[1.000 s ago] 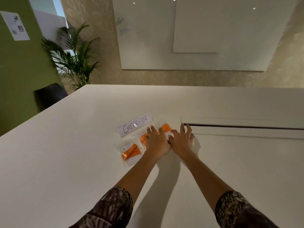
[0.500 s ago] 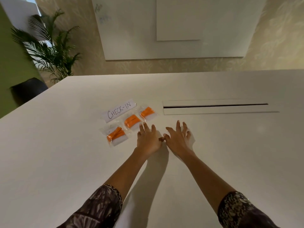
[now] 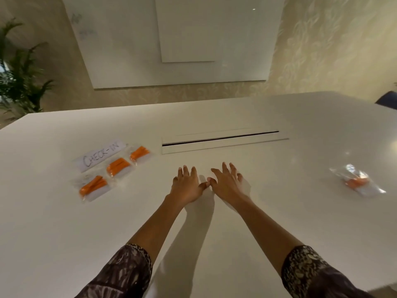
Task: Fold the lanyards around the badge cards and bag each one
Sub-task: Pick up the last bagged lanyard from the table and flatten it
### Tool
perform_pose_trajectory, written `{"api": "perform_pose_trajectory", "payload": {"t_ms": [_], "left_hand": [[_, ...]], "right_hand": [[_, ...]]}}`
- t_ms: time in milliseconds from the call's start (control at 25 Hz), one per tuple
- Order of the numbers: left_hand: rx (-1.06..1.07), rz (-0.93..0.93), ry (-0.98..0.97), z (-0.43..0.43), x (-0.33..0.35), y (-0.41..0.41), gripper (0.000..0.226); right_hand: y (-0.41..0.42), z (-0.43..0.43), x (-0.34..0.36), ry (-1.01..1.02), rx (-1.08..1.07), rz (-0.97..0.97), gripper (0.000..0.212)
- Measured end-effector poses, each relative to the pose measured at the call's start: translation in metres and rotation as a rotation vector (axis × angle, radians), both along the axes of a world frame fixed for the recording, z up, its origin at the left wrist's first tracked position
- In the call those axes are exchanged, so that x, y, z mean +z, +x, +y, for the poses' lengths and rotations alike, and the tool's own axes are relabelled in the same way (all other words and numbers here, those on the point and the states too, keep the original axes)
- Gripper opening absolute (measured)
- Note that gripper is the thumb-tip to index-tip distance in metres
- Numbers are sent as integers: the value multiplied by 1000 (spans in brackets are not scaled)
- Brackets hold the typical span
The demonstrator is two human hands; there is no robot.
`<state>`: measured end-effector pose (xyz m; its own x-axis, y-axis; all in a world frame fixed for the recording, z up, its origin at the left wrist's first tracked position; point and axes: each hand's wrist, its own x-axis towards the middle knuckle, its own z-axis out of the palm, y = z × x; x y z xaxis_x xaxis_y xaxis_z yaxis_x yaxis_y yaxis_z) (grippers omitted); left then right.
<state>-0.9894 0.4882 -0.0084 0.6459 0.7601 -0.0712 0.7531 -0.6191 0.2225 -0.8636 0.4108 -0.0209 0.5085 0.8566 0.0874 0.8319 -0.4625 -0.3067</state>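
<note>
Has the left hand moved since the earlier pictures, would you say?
Yes: the left hand has drawn rightward off the middle bag, away from the CHECK-IN sign.

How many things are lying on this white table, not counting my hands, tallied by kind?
Clear plastic bags with orange lanyards inside: 4
White paper sign lettered CHECK-IN: 1
Total: 5
</note>
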Motion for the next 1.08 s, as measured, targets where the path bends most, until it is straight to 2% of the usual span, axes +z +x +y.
{"api": "perform_pose_trajectory", "payload": {"t_ms": [640, 1080], "left_hand": [[-355, 19, 11, -34, 10, 180, 84], [-527, 24, -15, -112, 6, 295, 78]], "right_hand": [[156, -64, 9, 12, -357, 30, 53], [251, -145, 16, 31, -516, 54, 50]]}}
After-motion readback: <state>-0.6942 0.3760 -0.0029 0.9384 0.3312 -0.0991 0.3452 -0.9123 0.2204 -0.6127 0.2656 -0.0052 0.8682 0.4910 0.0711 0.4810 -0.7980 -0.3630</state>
